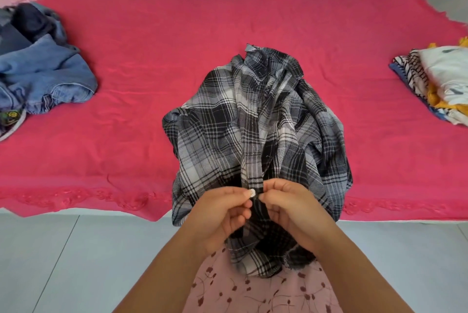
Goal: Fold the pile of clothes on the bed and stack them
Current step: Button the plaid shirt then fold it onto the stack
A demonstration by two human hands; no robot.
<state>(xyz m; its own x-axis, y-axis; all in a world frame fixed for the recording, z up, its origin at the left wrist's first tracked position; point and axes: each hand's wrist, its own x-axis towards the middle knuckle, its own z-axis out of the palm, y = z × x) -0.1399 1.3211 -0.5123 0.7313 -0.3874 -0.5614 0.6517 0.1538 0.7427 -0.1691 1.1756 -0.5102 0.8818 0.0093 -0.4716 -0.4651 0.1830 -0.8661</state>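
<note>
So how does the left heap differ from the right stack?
The left heap is crumpled, mostly blue denim and dark cloth; the right stack is folded flat in layers, white, striped and yellow. Both lie on the pink bedspread, with the shirt between them.

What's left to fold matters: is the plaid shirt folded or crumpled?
Crumpled: the plaid shirt lies bunched on the bed, left hand and right hand pinching it.
</note>
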